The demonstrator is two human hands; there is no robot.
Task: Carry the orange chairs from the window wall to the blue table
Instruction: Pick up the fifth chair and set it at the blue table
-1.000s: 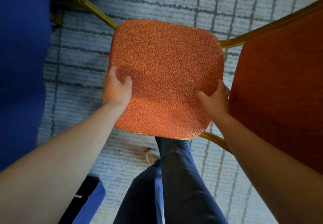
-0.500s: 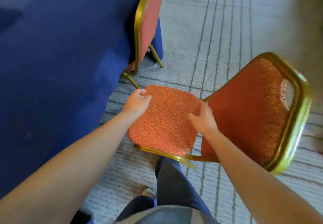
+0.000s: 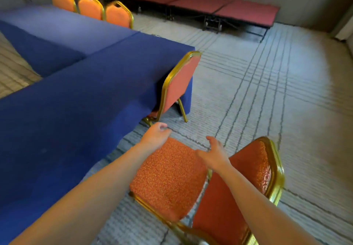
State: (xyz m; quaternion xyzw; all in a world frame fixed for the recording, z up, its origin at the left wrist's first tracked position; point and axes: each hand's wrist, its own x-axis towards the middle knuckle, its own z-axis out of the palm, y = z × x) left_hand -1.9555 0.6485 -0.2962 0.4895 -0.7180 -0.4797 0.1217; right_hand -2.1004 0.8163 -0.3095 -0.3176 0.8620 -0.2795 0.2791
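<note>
Left hand (image 3: 155,134) and right hand (image 3: 214,157) hover above orange chair (image 3: 168,177) beside blue desk (image 3: 76,101); fingers (image 3: 212,142) loose, holding nothing (chair stands sideways). Risk: sliding it under could snag the cloth (image 3: 188,99).

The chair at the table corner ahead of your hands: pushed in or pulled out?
Pushed in. The chair stands upright, its seat mostly tucked under the blue table; only backrest and rear legs show.
</note>
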